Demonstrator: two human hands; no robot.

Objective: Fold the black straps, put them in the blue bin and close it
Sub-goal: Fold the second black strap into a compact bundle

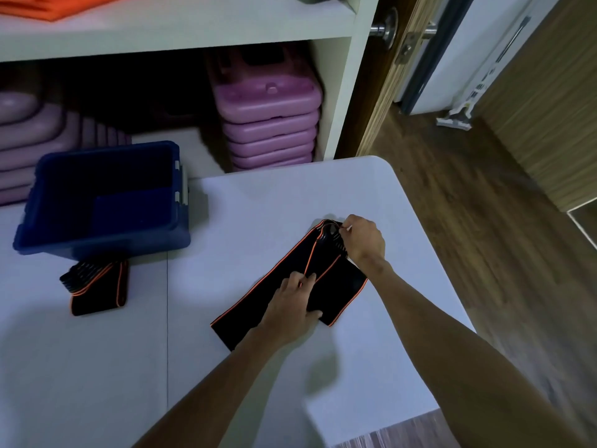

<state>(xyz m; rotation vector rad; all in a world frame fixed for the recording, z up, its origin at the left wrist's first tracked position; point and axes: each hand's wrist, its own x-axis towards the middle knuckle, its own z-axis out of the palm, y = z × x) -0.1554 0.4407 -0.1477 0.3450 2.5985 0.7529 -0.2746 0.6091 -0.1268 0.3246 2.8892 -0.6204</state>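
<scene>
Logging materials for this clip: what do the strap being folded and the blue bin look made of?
Strap: probably soft woven fabric, matte black, orange edging; it folds limply. Blue bin: apparently rigid moulded plastic, faint sheen, crisp rim.

black straps (pixel 284 286) w/ orange edging, blue bin (pixel 103 202)

Both bare arms reach forward; the left grip (pixel 292 305) presses flat, fingers spread, while the right grip (pixel 363 240) pinches the black orange-edged fabric strap (pixel 258 302).

A white tabletop (pixel 245 202) carrying an open blue bin (pixel 103 202), a folded black strap (pixel 97 287) beside it, and a second strap (pixel 290 286) spread out flat
</scene>
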